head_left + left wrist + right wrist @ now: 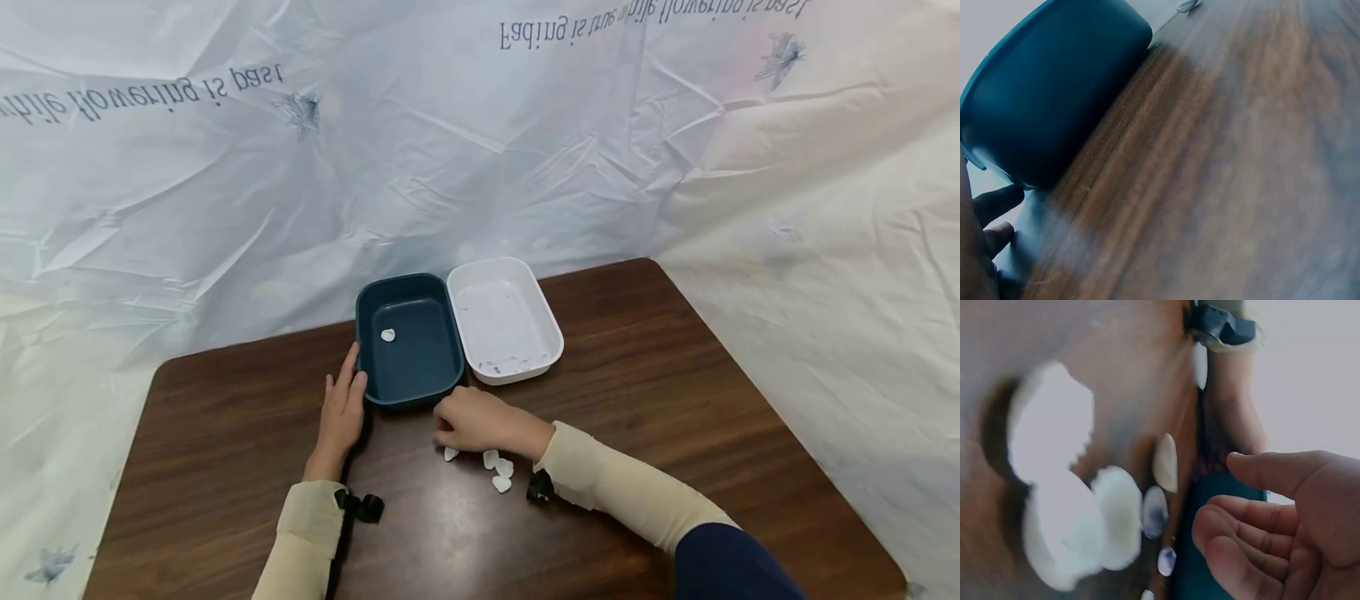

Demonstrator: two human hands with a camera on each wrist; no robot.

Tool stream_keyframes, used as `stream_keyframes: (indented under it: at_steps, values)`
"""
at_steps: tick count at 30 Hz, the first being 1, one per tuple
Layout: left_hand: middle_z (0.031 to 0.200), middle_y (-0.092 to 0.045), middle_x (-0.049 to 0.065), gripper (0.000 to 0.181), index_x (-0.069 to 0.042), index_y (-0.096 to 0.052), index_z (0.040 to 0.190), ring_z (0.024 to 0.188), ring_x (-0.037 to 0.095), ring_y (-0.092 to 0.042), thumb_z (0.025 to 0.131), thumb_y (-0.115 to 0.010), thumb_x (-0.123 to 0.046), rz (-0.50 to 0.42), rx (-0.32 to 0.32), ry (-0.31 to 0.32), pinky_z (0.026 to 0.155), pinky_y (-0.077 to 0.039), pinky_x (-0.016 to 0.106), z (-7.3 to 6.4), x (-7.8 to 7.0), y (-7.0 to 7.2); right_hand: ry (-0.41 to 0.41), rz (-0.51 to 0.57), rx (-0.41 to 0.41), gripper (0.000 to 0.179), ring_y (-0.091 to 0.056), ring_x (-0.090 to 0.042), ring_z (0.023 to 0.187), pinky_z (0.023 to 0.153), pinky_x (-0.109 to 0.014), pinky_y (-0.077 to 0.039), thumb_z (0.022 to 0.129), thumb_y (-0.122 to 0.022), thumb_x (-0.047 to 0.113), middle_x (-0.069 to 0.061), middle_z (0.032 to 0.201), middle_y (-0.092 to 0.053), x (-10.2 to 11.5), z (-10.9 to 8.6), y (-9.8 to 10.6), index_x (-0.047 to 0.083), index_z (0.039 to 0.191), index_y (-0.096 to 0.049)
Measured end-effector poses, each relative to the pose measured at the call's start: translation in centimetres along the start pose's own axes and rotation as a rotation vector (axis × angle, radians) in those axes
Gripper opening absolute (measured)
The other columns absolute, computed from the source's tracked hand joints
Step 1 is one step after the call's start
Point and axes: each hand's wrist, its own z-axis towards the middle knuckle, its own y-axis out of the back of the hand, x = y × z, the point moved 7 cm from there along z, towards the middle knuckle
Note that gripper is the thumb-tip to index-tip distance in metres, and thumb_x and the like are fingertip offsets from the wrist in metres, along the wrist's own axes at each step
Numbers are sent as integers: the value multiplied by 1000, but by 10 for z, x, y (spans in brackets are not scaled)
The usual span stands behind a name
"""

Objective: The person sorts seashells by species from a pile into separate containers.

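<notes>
My left hand [341, 421] lies along the left side of a dark blue tray [418, 358], its fingers extended and fingertips at the tray wall. In the left wrist view, fingertips show right by the blue wall. One white seashell [387, 335] sits inside this tray. My right hand [480, 419] is over the table just in front of the trays, its fingers bent. Thumb and fingers stand apart with nothing between them in the right wrist view. Below it lie several white shells [502, 483], one of them [450, 454] right under the fingertips.
A white tray [504, 321] stands against the blue tray's right side, with small dark specks on its floor near the front. Both trays are at the back edge of the brown wooden table [645, 392]. Behind hangs a wrinkled white printed sheet [450, 150].
</notes>
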Motion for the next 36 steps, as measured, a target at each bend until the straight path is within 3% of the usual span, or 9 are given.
stream_keyframes:
  at_steps: [9, 16, 23, 26, 32, 36]
  values:
    - [173, -24, 15, 57, -12, -23, 170, 157, 45, -24, 117, -33, -29, 1, 17, 7, 126, 3, 65, 0, 0, -1, -66, -42, 29, 46, -36, -4, 43, 42, -22, -31, 97, -76, 33, 12, 48, -38, 1, -3, -19, 20, 58, -54]
    - [173, -25, 14, 56, -13, -23, 170, 157, 44, -25, 117, -34, -29, -1, 14, 14, 126, 3, 64, 0, 1, 0, -102, -83, 54, 37, -48, -8, 52, 45, -26, -41, 97, -78, 33, 6, 59, -54, 5, -5, -28, 18, 68, -60]
    - [173, -25, 13, 56, -14, -22, 170, 156, 44, -26, 117, -33, -29, -10, 11, 5, 126, 3, 64, 1, 1, 0, -32, -127, 43, 5, -65, -9, 71, 61, -28, -54, 93, -78, 21, 5, 79, -70, 15, -8, -28, 15, 92, -77]
    - [173, -25, 13, 56, -15, -22, 170, 156, 44, -26, 117, -32, -28, -9, 14, 8, 126, 4, 64, 1, 1, 0, -24, -128, 58, 7, -67, -11, 76, 63, -29, -55, 92, -78, 19, 4, 84, -71, 16, -9, -28, 14, 97, -77]
    - [174, -24, 11, 56, -15, -21, 171, 157, 42, -26, 117, -33, -23, -5, 19, 14, 127, 5, 63, 0, 1, 0, -19, -153, 72, 6, -62, -11, 71, 58, -28, -50, 88, -79, 18, 5, 77, -66, 17, -10, -28, 15, 89, -74]
    - [174, -24, 12, 56, -15, -21, 171, 157, 42, -26, 117, -33, -23, -3, 19, 12, 126, 5, 63, 0, 1, 0, -10, -147, 77, 8, -61, -10, 71, 59, -27, -50, 89, -80, 17, 7, 79, -66, 17, -11, -27, 16, 94, -75]
